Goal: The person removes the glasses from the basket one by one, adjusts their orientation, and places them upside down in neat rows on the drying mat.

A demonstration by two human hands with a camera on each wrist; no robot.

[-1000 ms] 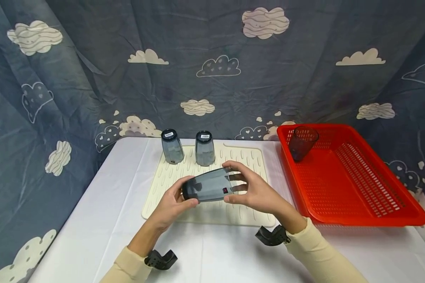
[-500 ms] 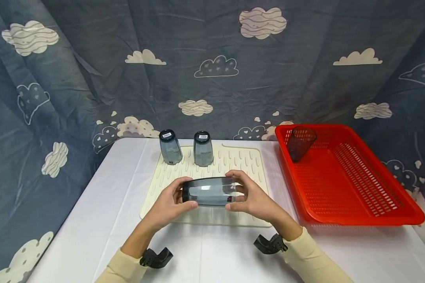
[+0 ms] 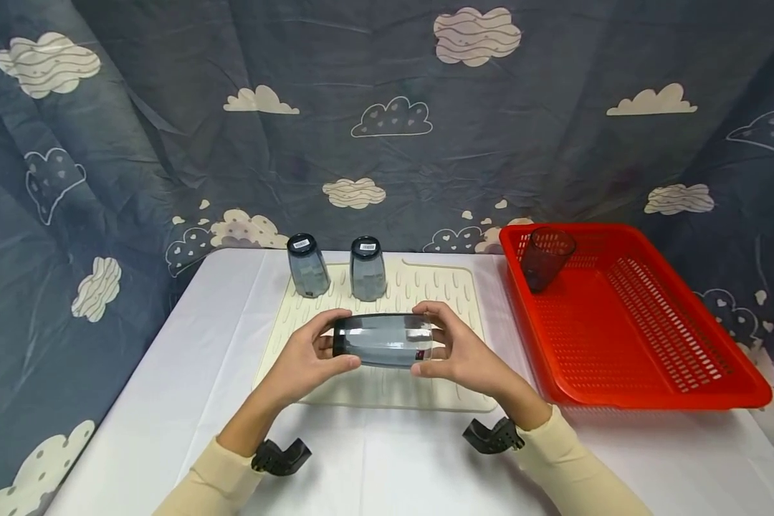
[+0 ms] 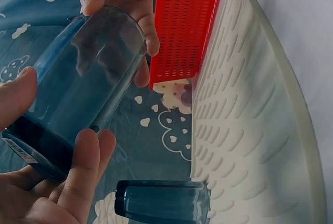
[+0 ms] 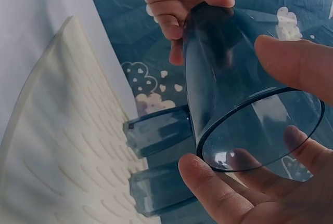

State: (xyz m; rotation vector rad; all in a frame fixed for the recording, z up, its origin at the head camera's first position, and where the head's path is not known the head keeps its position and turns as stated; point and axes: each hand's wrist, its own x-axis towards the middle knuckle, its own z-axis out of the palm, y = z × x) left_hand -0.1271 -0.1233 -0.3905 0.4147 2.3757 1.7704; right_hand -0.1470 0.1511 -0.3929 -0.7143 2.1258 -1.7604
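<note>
A smoky blue-grey drinking glass lies sideways in the air over the cream drying mat. My left hand grips its dark, thick base, thumb on the near side. At the rim end, my right hand holds it between thumb and fingers; the right wrist view shows the open mouth of the glass facing that palm. Two more glasses stand upside down on the back of the mat, one glass at its left corner and another glass beside it, labels on their bases.
To the right of the mat stands a red plastic basket with slotted walls. One dark glass leans in its back left corner. A white cloth covers the table, and a cloud-patterned curtain hangs behind.
The held glass has gone from slanted, rim end higher, to nearly level, and has turned about its length. Both hands keep their hold. The other glasses have stayed put.
</note>
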